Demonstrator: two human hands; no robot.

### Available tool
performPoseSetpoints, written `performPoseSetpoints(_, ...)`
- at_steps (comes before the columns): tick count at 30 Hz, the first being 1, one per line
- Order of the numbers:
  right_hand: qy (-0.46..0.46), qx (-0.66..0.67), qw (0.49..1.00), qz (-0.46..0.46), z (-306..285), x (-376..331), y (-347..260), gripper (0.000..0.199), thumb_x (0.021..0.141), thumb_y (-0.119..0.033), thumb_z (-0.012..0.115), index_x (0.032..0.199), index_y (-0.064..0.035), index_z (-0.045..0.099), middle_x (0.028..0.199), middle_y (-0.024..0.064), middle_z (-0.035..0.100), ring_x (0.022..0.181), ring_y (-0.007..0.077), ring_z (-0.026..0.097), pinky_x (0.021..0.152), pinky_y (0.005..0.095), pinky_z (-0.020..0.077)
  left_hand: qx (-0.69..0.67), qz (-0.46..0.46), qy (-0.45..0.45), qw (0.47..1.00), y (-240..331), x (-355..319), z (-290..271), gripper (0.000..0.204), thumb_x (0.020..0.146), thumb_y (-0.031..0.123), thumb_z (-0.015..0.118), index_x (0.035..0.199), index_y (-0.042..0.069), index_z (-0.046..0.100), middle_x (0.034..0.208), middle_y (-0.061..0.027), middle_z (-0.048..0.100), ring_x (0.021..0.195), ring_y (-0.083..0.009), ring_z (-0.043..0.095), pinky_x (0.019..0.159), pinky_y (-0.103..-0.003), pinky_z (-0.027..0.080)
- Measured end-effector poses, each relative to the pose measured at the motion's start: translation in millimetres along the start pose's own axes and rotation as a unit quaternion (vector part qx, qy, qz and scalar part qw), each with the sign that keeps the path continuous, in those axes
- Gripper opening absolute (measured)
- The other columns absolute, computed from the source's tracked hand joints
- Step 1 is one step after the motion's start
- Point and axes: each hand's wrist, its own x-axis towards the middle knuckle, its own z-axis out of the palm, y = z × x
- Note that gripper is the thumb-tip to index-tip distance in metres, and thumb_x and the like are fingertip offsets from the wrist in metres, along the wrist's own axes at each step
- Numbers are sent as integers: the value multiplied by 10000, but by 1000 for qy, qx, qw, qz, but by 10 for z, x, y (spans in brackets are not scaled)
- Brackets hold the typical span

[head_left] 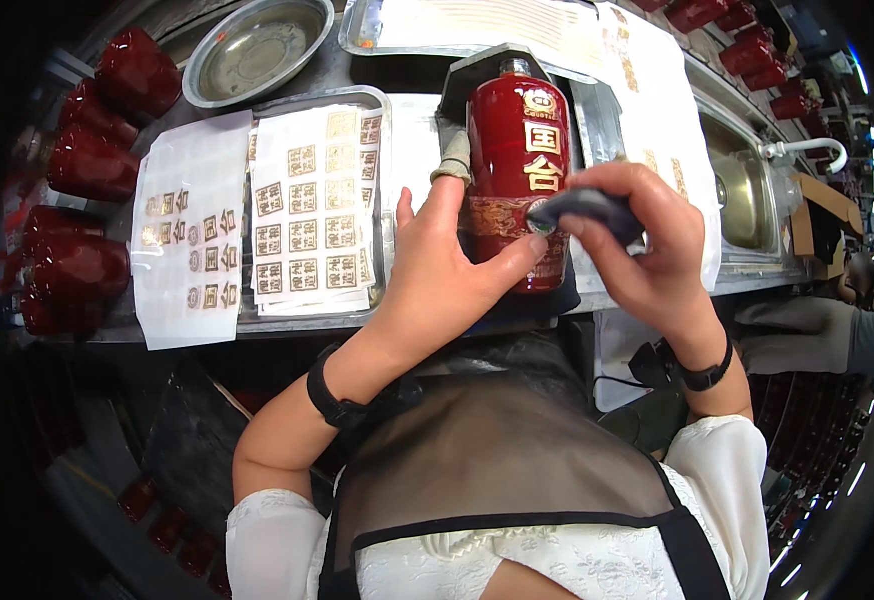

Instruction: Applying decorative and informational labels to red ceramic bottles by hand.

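Note:
A glossy red bottle [507, 130] with gold characters and a patterned gold-and-red band lies on its back, neck away from me, in a dark angular holder [454, 92]. My left hand [435, 265] grips the bottle's left side. Its thumb presses the band beside a small round emblem [541, 216], and a beige finger cot [454, 157] covers one finger. In my right hand [647, 235] is a dark grey, smooth, rounded pad [602, 210], pinched between thumb and fingers. The pad's tip touches or hovers just over the emblem; I cannot tell which.
Left of the bottle, a metal tray [382, 200] carries sheets of gold decals [307, 230]. Beyond it stands a round metal basin [202, 90]. Several red bottles [97, 160] crowd the far left. At right are a white sheet [662, 120], a sink [747, 215] and a cardboard box [822, 215].

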Motion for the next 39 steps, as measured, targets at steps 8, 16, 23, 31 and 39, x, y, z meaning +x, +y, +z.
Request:
performPoseSetpoints(8, -2, -21, 997, -69, 29, -313, 12, 304, 643, 78, 730, 921, -38, 695, 863, 94, 669, 721, 276, 621, 640, 360, 466, -77, 31, -3, 997, -120, -42, -115, 791, 761, 383, 810, 1357, -9, 469, 1257, -213, 591, 1177, -372, 538, 1153, -496, 244)
performPoseSetpoints(16, -7, -9, 999, -40, -46, -406, -115, 378, 601, 105, 697, 952, -33, 710, 854, 102, 663, 724, 276, 607, 652, 376, 473, -166, 21, 1, 986, -228, -111, -237, 794, 833, 290, 783, 1432, -72, 408, 1407, -229, 482, 1334, -287, 456, 1118, -387, 347)
performPoseSetpoints(23, -10, 19, 995, -93, 135, -516, -280, 291, 599, 15, 737, 883, -46, 718, 854, 85, 654, 749, 268, 611, 667, 365, 479, -164, 8, 13, 986, -249, -202, -284, 806, 838, 288, 786, 1438, -84, 396, 1419, -235, 479, 1355, -282, 440, 1135, -391, 328)
performPoseSetpoints(31, -71, -109, 964, -231, 429, -331, -471, 236, 653, -124, 716, 880, -65, 682, 896, 67, 596, 842, 245, 600, 690, 367, 494, -213, 13, 8, 977, -201, -257, -301, 768, 887, 224, 737, 1471, -82, 343, 1476, -251, 429, 1394, -280, 398, 1159, -383, 290)
performPoseSetpoints(39, -11, -45, 990, -136, 277, -514, -251, 231, 673, -68, 732, 904, -70, 717, 856, 59, 642, 824, 271, 605, 729, 399, 515, -199, 8, -7, 980, -215, -250, -251, 716, 902, 222, 724, 1446, -85, 376, 1449, -225, 460, 1365, -258, 431, 1140, -366, 317)
